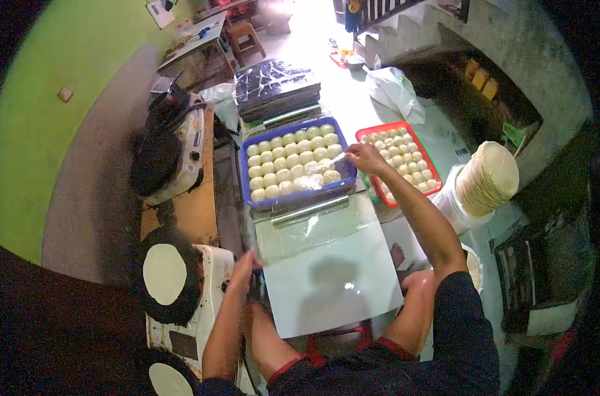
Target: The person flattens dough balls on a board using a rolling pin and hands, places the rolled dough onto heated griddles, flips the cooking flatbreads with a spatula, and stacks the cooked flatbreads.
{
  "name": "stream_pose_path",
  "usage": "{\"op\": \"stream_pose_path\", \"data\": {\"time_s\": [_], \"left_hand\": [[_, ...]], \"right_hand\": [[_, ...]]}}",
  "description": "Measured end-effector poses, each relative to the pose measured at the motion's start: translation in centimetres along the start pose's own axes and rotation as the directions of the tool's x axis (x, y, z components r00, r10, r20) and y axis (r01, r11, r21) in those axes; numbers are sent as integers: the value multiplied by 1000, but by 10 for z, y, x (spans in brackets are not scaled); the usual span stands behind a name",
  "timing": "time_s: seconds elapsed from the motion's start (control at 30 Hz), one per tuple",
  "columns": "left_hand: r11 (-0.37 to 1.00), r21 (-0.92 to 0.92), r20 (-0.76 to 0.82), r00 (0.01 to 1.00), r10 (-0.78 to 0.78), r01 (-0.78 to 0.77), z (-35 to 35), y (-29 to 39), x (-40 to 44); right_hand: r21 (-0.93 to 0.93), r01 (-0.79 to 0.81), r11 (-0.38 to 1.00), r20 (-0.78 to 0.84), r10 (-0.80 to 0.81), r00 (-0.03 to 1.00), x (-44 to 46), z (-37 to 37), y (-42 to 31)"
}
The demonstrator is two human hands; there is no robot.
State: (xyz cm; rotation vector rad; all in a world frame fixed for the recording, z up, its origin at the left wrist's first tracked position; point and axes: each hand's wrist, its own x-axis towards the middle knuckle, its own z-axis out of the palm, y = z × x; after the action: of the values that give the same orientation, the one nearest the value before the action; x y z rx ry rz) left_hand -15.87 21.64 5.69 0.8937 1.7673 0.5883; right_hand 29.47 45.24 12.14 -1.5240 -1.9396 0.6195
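Observation:
My right hand [367,160] is closed, pinching the edge of a clear plastic sheet [326,165] at the right side of a blue tray [298,198]. The sheet lies partly over rows of round, pale dough balls [279,164] in that tray. My left hand [246,265] is at the left edge of the white board [326,277], beside the stove. It holds nothing I can see, and its fingers look loosely stretched. Right of the blue tray, a red tray [438,177] holds smaller dough balls [405,158].
On the left, flat dough rounds [165,274] lie on dark griddles over a white stove [211,270]. A tall stack of flatbreads [488,178] rises from a white tub at right. A dark, marbled box [277,86] stands behind the blue tray. Rolling rods [310,210] lie near it.

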Motion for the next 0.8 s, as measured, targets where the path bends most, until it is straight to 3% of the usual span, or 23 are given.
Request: {"op": "stream_pose_path", "data": {"time_s": [0.07,0.1,0.17,0.2,0.27,0.33,0.37,0.43,0.47,0.53,0.6,0.63,0.67,0.73,0.8], "left_hand": [[991,-27,-34,991,-131,130,2,-11,-52],[974,-3,-81,971,-226,226,5,-2,-84],[994,5,-325,941,-99,106,10,-59,-88],[999,18,-437,899,-35,48,15,-87,-85],[979,198,-493,857,150,-57,43,-48,-122],[781,583,-298,836,460,-222,78,-23,-114],[621,725,-185,784,592,-298,96,-9,-110],[528,799,-95,806,584,-288,115,-5,-87],[544,778,-96,796,598,-314,119,-1,-75],[568,738,-96,777,623,-364,118,10,-52],[524,739,74,825,561,-423,105,18,-24],[512,730,165,844,511,-452,105,15,-14],[551,689,-44,731,681,-471,112,8,-7],[467,713,-33,641,767,-523,95,39,-18],[465,708,-51,619,784,-531,81,89,-44]], "right_hand": [[-138,4,990,43,2,999,13,11,-12],[-159,-13,987,158,39,987,26,20,-9],[-308,48,950,405,85,910,32,28,-27],[-317,-42,948,426,181,886,34,36,-28],[-322,-179,930,436,313,844,33,52,-33],[-303,-270,914,417,382,825,28,64,-49],[-407,-252,878,372,412,832,33,71,-56],[-199,-173,965,308,229,923,15,65,-63],[-95,-118,988,261,139,955,4,61,-65],[124,-193,973,199,166,966,-16,52,-74],[385,-188,903,171,131,977,-61,33,-92],[323,-183,929,266,96,959,-90,28,-101],[262,-174,949,365,70,929,-122,29,-105],[368,-251,895,640,-47,767,-175,81,-75],[292,-233,928,684,-32,729,-217,121,-72]]}}
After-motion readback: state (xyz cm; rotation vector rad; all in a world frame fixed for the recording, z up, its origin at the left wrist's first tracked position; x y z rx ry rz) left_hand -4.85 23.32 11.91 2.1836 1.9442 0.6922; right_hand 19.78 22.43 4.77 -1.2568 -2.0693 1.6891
